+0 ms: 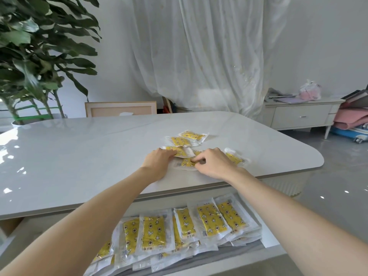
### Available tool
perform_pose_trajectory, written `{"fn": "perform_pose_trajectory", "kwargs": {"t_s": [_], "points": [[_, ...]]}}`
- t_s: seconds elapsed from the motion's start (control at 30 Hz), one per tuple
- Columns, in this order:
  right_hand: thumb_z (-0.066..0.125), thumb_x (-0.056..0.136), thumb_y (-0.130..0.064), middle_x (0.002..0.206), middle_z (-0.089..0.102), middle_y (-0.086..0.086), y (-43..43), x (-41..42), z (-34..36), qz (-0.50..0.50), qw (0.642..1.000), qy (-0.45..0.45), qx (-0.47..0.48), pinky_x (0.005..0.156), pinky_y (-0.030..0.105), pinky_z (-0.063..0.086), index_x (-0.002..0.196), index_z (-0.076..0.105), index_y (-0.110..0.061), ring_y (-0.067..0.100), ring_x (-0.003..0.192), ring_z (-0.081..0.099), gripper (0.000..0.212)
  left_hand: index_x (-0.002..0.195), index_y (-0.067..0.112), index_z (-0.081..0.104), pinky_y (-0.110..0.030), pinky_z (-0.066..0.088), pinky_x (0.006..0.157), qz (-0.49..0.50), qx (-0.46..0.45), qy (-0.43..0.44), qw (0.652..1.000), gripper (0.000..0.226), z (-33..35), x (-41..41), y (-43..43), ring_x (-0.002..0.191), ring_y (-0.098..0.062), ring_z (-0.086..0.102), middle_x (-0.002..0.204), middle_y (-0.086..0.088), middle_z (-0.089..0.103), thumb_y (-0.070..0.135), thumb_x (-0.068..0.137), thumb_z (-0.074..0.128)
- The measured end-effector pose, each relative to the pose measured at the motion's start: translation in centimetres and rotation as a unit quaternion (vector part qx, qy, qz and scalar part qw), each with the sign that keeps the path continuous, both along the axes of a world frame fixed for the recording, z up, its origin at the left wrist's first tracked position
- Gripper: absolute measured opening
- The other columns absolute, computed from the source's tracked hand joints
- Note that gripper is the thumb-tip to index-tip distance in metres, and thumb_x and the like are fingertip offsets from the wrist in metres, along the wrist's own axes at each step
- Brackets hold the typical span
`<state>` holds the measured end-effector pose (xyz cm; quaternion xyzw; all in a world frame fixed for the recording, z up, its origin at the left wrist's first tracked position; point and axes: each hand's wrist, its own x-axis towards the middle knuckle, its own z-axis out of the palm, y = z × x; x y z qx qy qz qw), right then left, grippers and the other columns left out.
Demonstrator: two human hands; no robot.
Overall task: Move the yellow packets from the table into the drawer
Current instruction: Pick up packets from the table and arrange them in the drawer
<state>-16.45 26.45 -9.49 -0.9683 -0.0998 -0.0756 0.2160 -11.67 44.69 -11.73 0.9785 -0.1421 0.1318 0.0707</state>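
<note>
Several yellow packets in clear wrappers lie on the glossy white table [79, 156] near its front right. Two lie apart at the back [186, 138]. My left hand [158, 163] rests on one packet [180, 151], fingers curled over its edge. My right hand [214, 164] pinches another packet [186, 163] between thumb and fingers. One more packet [235, 158] lies just right of my right hand. Below the table's front edge the drawer [272, 239] stands pulled out, holding several yellow packets [211, 218] in overlapping rows.
A large leafy plant [35, 56] stands at the back left. A wooden frame [119, 108] leans behind the table. White curtains hang at the back, and a low cabinet [300, 116] with clutter stands at the right. The grey floor lies right of the table.
</note>
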Motion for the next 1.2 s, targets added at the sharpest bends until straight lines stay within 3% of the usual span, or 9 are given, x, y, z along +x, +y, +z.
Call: {"fn": "perform_pose_trajectory", "kwargs": {"t_s": [0.17,0.3,0.4,0.5,0.63,0.77,0.87,1.07,1.2], "points": [[0.053,0.076,-0.02,0.101,0.075,-0.006,-0.3,-0.5,0.3,0.023,0.998,0.041,0.041,0.051,0.018,0.041,0.072,0.075,-0.006,0.006,0.049,0.054,0.026,0.135,0.034,0.05,-0.034,0.044,0.074,-0.057,0.033,0.031,0.997,0.039,0.9,-1.5,3.1,0.091,-0.034,0.058,0.108,-0.015,0.064,0.021,0.104,0.031],[0.054,0.072,-0.034,0.087,0.076,-0.001,-0.7,-0.6,1.3,0.022,0.995,0.081,0.053,0.081,0.036,0.057,0.073,0.078,-0.012,0.021,0.089,0.069,0.032,0.134,0.034,0.052,-0.029,0.041,0.073,-0.073,0.024,0.086,0.993,0.038,2.2,-2.4,5.5,0.079,-0.022,0.051,0.109,-0.009,0.066,0.021,0.103,0.033],[0.056,0.078,-0.026,0.078,0.072,0.007,-0.2,-1.2,1.9,0.005,0.996,0.057,0.067,0.07,0.027,0.049,0.07,0.075,-0.009,0.021,0.075,0.06,0.027,0.122,0.032,0.064,-0.025,0.043,0.08,-0.064,-0.006,0.149,0.987,0.054,3.6,-2.8,6.7,0.099,-0.022,0.057,0.118,0.001,0.066,-0.003,0.091,0.038],[0.061,0.085,-0.025,0.104,0.064,0.0,1.3,-1.6,2.3,-0.007,0.994,0.048,0.093,0.081,0.025,0.044,0.105,0.07,-0.019,0.017,0.098,0.06,0.022,0.099,0.028,0.076,-0.029,0.047,0.091,-0.036,-0.097,0.162,0.981,0.054,4.5,-3.2,7.0,0.109,-0.019,0.059,0.11,0.005,0.071,-0.006,0.084,0.037],[0.077,0.07,-0.05,0.147,0.038,0.002,3.7,-1.1,2.0,-0.026,0.986,0.167,0.005,0.104,0.039,0.038,0.145,0.028,-0.029,0.027,0.133,0.038,0.092,0.108,0.02,0.071,-0.024,0.044,0.088,0.021,-0.202,0.142,0.969,0.033,4.2,-2.9,5.7,0.107,-0.016,0.056,0.116,0.002,0.066,0.011,0.091,0.044],[0.088,0.061,-0.038,0.149,0.036,0.004,4.6,-0.3,1.9,-0.062,0.976,0.196,0.066,0.1,0.037,0.044,0.147,0.023,-0.029,0.028,0.128,0.045,0.107,0.136,0.026,0.045,-0.029,0.039,0.1,0.041,-0.21,0.227,0.95,0.064,3.2,-2.4,4.0,0.127,-0.02,0.042,0.138,-0.005,0.045,0.04,0.079,0.071],[0.09,0.062,-0.025,0.149,0.035,0.006,4.4,-0.3,2.3,-0.064,0.969,0.209,0.116,0.093,0.034,0.046,0.148,0.024,-0.027,0.027,0.129,0.045,0.109,0.144,0.022,0.036,-0.032,0.034,0.108,0.039,-0.254,0.252,0.933,0.086,3.0,-2.2,3.2,0.137,-0.02,0.034,0.147,-0.006,0.036,0.032,0.071,0.081],[0.088,0.065,-0.015,0.147,0.037,0.01,4.0,-0.5,2.3,-0.089,0.961,0.217,0.149,0.083,0.032,0.047,0.151,0.016,-0.022,0.028,0.125,0.049,0.113,0.143,0.02,0.036,-0.037,0.044,0.103,0.058,-0.318,0.267,0.908,0.092,3.1,-2.2,3.5,0.127,-0.025,0.044,0.144,-0.008,0.036,0.019,0.065,0.086],[0.087,0.068,-0.015,0.15,0.035,0.011,3.9,-0.6,2.0,-0.1,0.954,0.229,0.168,0.104,0.035,0.037,0.151,0.018,-0.013,0.029,0.136,0.037,0.107,0.141,0.022,0.04,-0.033,0.049,0.094,0.057,-0.34,0.27,0.899,0.088,3.3,-2.6,3.4,0.116,-0.025,0.05,0.142,-0.009,0.038,0.013,0.066,0.085]]}}
